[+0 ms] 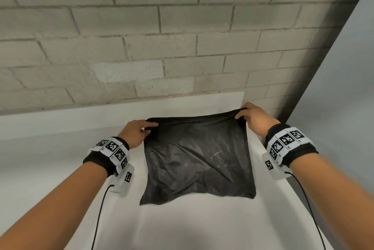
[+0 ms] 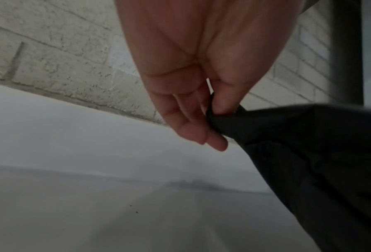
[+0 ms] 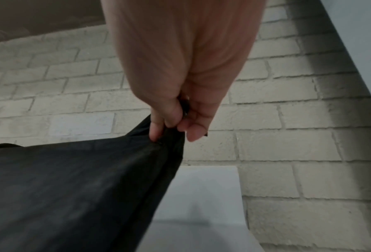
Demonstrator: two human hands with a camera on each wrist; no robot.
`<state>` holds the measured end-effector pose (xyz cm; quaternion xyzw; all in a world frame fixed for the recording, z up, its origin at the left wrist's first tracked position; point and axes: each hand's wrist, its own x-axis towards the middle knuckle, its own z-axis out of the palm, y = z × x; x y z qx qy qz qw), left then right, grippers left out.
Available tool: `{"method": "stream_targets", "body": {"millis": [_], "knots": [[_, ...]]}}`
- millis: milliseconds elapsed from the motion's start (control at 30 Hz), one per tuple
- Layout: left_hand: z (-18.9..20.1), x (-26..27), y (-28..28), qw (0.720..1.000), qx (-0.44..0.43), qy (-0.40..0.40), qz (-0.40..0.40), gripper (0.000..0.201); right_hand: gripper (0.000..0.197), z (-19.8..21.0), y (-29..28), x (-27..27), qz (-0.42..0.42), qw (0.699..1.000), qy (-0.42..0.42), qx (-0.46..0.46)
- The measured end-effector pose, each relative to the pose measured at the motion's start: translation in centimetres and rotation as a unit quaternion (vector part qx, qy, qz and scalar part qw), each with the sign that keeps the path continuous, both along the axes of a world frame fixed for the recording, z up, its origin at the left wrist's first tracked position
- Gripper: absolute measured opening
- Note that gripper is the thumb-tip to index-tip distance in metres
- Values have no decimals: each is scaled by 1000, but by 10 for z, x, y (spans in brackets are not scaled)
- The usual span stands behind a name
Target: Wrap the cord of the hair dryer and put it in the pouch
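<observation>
A black fabric pouch (image 1: 198, 160) is spread over the white table (image 1: 182, 225), its far edge lifted off the surface. My left hand (image 1: 139, 131) pinches the pouch's far left corner between thumb and fingers; the left wrist view shows the pouch (image 2: 299, 153) bunched under the thumb of the left hand (image 2: 214, 109). My right hand (image 1: 250, 116) pinches the far right corner, and in the right wrist view the pouch (image 3: 72, 187) hangs from the right hand (image 3: 176, 122). The hair dryer and its cord do not appear in any view.
A pale brick wall (image 1: 162, 37) rises just behind the table's far edge. A grey panel (image 1: 344, 87) stands at the right, past the table's right edge. Thin black cables (image 1: 101, 209) run from the wrist cameras back along both forearms.
</observation>
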<state>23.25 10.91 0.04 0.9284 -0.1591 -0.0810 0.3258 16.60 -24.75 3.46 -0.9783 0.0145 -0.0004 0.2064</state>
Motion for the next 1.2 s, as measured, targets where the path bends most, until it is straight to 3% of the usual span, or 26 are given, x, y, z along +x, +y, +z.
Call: {"method": "stream_targets", "body": {"millis": [200, 333, 600, 833, 1000, 1200], "knots": [[-17, 36, -19, 997, 44, 43, -48, 62, 40, -17, -14, 41, 28, 998, 29, -37], [-22, 56, -29, 994, 82, 8, -75, 70, 51, -26, -25, 62, 31, 998, 22, -54], [-40, 76, -43, 985, 152, 31, -71, 70, 64, -63, -45, 98, 6, 993, 77, -88], [-54, 80, -54, 974, 201, 99, -37, 68, 62, -84, -48, 95, -26, 963, 246, -110], [-54, 74, -50, 970, 215, 113, -15, 66, 53, -76, -45, 85, -17, 959, 261, -106], [-38, 46, -38, 985, 164, 53, 6, 59, 50, -60, -32, 52, -10, 969, 223, -104]]}}
